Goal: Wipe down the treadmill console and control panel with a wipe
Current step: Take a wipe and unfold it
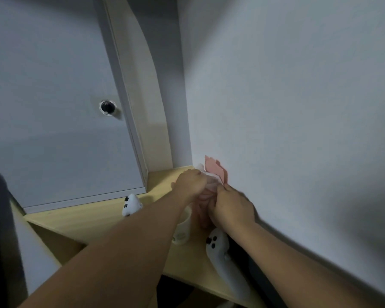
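A soft pink pack of wipes (206,196) stands in the corner of a light wooden shelf (93,218), against the white wall. Its opened pink flap (216,168) sticks up above my hands. My left hand (190,182) grips a white wipe (201,168) at the top of the pack. My right hand (232,204) holds the pack's right side with curled fingers. No treadmill console shows in this view.
A white paper cup (182,230) stands just under my left forearm. Two white hand controllers lie on the shelf, one (130,204) at the left and one (220,247) near my right wrist. A white cabinet door (53,107) with a dark round knob (107,107) hangs to the left.
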Demonstrator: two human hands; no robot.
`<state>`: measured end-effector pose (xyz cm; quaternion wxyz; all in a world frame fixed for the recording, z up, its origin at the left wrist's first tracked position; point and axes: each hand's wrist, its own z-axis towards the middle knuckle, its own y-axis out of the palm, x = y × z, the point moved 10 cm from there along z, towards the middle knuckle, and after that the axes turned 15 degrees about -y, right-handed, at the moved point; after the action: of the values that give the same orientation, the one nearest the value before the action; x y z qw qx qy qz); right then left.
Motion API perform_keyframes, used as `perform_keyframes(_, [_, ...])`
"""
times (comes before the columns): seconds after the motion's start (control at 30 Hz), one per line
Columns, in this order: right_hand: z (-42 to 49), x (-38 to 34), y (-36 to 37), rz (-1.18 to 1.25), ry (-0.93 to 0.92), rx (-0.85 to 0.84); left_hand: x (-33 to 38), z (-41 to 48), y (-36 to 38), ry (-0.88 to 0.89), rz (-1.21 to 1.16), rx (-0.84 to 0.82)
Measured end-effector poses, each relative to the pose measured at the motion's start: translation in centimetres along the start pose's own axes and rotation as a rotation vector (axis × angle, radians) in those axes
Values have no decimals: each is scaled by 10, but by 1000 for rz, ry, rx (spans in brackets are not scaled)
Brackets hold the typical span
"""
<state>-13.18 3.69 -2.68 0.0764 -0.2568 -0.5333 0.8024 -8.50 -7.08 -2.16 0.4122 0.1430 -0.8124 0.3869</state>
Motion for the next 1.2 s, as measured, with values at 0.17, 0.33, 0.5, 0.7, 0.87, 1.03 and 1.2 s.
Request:
perform_keyframes(0.17, [-6, -13, -25, -41, 15, 62, 14, -11, -24, 165, 269, 323])
perform_keyframes(0.33, [-5, -24, -62, 30, -68, 280, 27, -23, -55, 234, 155, 511])
perform_keyframes(0.5, [-5, -26, -114, 215, -85, 536, 62, -52, -87, 328, -42, 577])
perform_keyframes(0.7, [-12, -47, -179, 245, -137, 644, 101, -103, -116, 393, -85, 508])
perform_keyframes(0.87, [-33, -60, -227, 277, -123, 648, 103, -155, -133, 403, -21, 468])
perform_keyframes(1.03, [-72, -85, -287, 419, -122, 782, 106, -219, -130, 495, 216, 390])
perform_keyframes(1.2, [-92, -101, -308, 661, -93, 834, 94, -276, -165, 498, -50, 282])
